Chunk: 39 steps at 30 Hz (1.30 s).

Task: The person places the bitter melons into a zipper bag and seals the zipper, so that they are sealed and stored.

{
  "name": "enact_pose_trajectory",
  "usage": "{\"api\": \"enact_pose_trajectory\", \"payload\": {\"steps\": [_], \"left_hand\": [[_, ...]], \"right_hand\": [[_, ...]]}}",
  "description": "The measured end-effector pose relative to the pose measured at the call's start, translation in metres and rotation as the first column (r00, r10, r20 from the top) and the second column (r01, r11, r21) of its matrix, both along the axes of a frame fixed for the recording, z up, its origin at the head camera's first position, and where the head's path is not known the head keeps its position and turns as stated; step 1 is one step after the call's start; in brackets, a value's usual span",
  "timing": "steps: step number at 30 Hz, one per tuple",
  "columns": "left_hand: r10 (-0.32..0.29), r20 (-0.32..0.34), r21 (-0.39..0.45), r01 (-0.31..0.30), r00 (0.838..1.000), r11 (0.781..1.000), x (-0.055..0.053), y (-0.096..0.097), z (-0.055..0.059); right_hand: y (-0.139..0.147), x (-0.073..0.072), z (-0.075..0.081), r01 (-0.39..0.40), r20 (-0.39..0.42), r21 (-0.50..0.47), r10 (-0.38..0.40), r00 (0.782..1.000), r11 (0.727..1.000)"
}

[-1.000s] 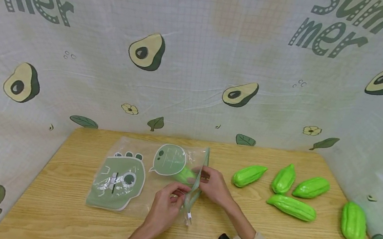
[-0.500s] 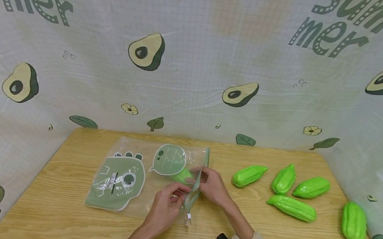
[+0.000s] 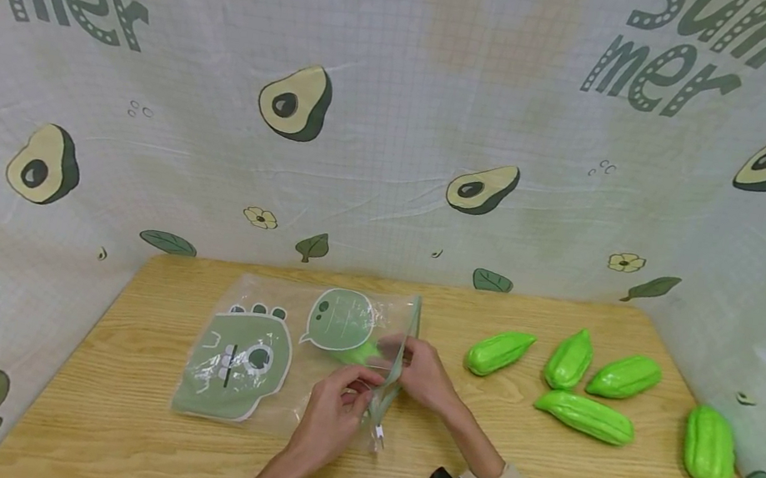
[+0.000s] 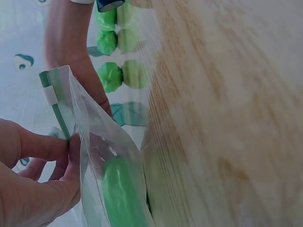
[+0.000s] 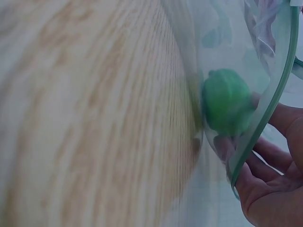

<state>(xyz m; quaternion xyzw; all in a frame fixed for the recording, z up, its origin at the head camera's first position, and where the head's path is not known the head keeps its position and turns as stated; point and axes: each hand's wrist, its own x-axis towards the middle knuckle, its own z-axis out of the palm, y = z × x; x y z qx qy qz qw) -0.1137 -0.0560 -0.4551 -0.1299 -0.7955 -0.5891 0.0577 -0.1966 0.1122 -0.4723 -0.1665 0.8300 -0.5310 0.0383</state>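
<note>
A clear zip bag (image 3: 304,391) with green cartoon prints lies flat, its green-edged mouth facing right. My left hand (image 3: 329,412) pinches the near part of that mouth between thumb and fingers. Through the opening reaches my right hand (image 3: 431,378), its fingertips inside the bag. There they hold the end of a green ridged gourd (image 5: 227,101), with fingers on either side of it. In the head view, a bubble print partly hides this gourd (image 3: 357,350). A white slider (image 4: 51,95) sits on the bag's green edge in the left wrist view.
Several similar green gourds lie on the wooden table (image 3: 471,440) to the right: one gourd (image 3: 498,353) nearest the bag, a small group around another gourd (image 3: 585,417), and one gourd (image 3: 709,447) by the right edge. A printed cloth (image 3: 372,212) surrounds the table's back and sides.
The gourd in the bag has shifted slightly left, deeper under the bubble print, and less of it shows. My right forearm has edged left; my left hand keeps its place.
</note>
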Motion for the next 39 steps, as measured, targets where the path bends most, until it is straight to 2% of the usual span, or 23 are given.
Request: {"api": "enact_pose_trajectory", "payload": {"steps": [4,10,23,30,39], "left_hand": [[0.003,-0.023,-0.006,-0.003,1.0,1.0,0.0,0.001,-0.001],[0.012,0.006,-0.003,-0.012,1.0,1.0,0.001,0.003,0.001],[0.027,0.045,0.012,-0.028,0.999,1.0,0.001,0.009,0.001],[0.056,0.06,0.005,-0.056,0.997,0.998,-0.001,0.01,0.0],[0.078,0.058,0.017,-0.079,0.995,0.997,-0.003,0.01,-0.001]], "right_hand": [[0.001,0.0,-0.002,-0.003,-0.011,0.013,0.003,1.0,1.0],[0.004,0.0,-0.004,-0.02,-0.034,0.012,0.02,0.999,1.0],[0.016,0.003,-0.005,-0.067,-0.011,-0.082,0.066,0.998,0.994],[0.023,0.006,-0.001,-0.063,-0.012,-0.103,0.062,0.998,0.993],[0.03,0.009,0.006,-0.046,-0.059,-0.081,0.041,0.997,0.996]]}}
